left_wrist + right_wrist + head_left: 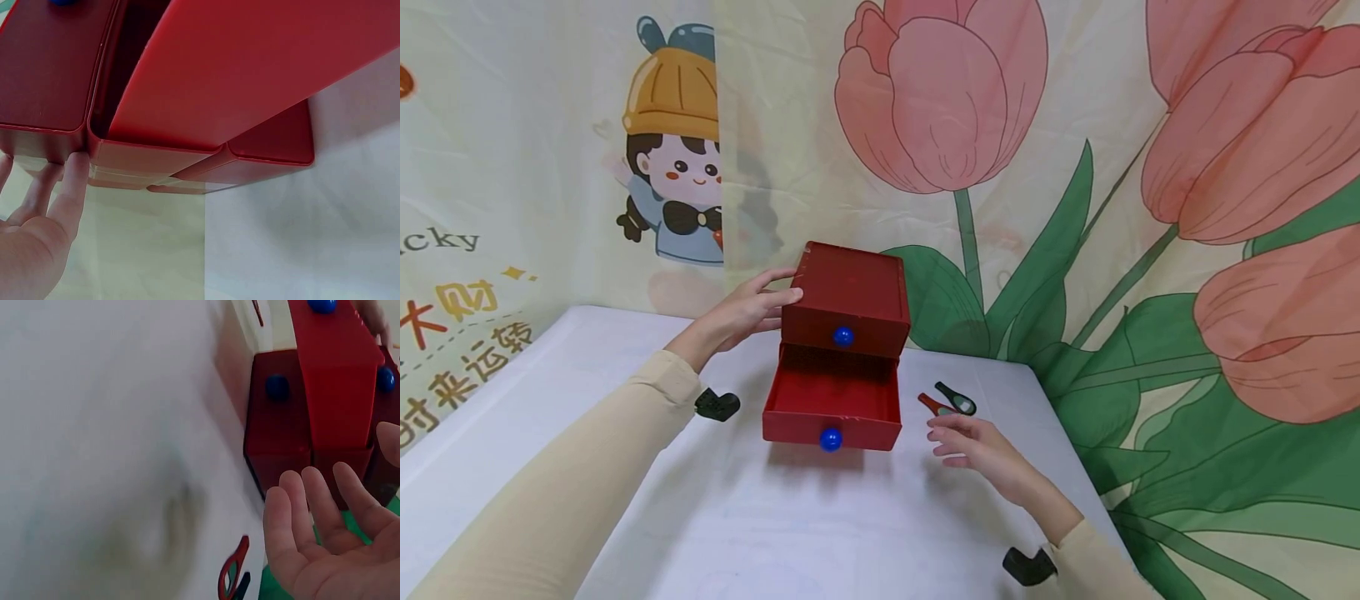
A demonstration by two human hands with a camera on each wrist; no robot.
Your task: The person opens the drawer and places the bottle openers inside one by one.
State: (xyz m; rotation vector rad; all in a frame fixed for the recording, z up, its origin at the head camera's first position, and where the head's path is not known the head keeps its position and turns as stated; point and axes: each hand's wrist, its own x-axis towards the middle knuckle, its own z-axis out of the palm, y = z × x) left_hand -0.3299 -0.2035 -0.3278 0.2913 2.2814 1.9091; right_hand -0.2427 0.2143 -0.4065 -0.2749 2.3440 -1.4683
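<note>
A red chest of drawers [850, 287] with blue knobs stands upright on the table. Its middle drawer [835, 392] is pulled out toward me, and the inside that shows holds nothing. In the right wrist view the bottom drawer [265, 428] is closed beneath it. My left hand [745, 312] rests against the chest's upper left side, its fairly straight fingers [72, 187] touching the wall. My right hand [981, 454] hovers to the right of the pulled-out drawer with loosely spread fingers and holds nothing.
Just beyond my right hand lie a small red tool [934, 405] and a black one [957, 398] with an oval end. A white cloth covers the table [760, 533]. Behind it hangs a curtain printed with tulips [951, 100].
</note>
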